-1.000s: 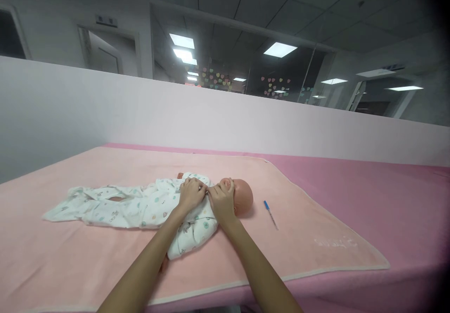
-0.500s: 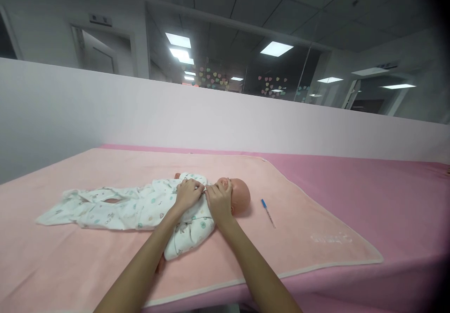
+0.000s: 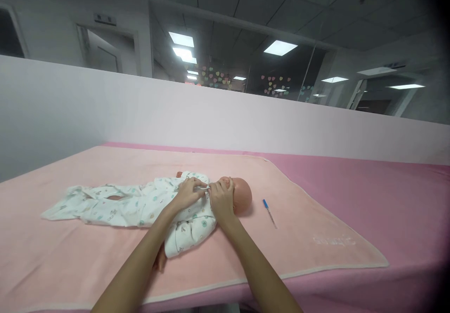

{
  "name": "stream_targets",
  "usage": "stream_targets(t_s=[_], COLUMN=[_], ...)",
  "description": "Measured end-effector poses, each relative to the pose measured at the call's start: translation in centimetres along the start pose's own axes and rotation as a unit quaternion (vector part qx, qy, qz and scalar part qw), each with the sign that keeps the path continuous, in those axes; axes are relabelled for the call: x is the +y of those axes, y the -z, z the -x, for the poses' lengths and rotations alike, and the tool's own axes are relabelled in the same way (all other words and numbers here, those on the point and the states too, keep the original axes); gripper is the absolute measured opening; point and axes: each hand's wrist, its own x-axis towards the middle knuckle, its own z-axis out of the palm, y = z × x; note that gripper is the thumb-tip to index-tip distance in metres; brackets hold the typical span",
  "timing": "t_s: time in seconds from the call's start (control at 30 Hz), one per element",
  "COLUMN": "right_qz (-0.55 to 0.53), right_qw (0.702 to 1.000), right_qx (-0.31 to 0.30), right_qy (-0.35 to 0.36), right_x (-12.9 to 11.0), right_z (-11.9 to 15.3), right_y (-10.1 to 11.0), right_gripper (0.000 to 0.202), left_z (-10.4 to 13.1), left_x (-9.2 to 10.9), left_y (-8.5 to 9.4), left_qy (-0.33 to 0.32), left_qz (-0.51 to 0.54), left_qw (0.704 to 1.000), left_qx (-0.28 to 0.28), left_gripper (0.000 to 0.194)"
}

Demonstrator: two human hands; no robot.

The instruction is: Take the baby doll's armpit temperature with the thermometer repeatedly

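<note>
A baby doll [image 3: 243, 195] lies on its back, head to the right, dressed in a white patterned romper [image 3: 140, 205]. My left hand [image 3: 190, 193] rests on the romper's upper chest, fingers pinched on a thin white strip [image 3: 203, 188] near the neckline. My right hand [image 3: 222, 199] is beside it at the doll's neck and chin, fingers bent together at the strip's other end; its fingertips are partly hidden, and it covers part of the doll's face. One doll hand [image 3: 161, 260] pokes out of the near sleeve.
A thermometer with a blue end [image 3: 270, 213] lies right of the doll's head. Beneath is a peach blanket [image 3: 316, 219] with a pale edge, over a pink cover [image 3: 355, 195]. A white partition [image 3: 225, 120] rises behind.
The thin white strip now shows more clearly between my hands, with my fingertips slightly farther apart. The view has shifted slightly; the doll and thermometer stay where they lay.
</note>
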Motion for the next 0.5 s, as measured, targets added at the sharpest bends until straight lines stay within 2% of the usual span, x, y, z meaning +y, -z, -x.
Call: stream_targets(t_s=[0.2,0.5], right_qz=[0.001,0.001], right_qw=[1.0,0.998], right_qx=[-0.019,-0.049], right_qy=[0.002,0.025], right_x=[0.17,0.39], right_z=[-0.05,-0.09], right_y=[0.17,0.35], right_gripper=[0.015,0.015], left_z=[-0.21,0.14], left_x=[-0.51,-0.21], left_y=[-0.55,-0.59], left_qy=[-0.074,-0.102], left_qz=[-0.053,-0.092], left_qw=[0.995,0.987], left_qx=[0.045,0.082], left_gripper=[0.026,0.022])
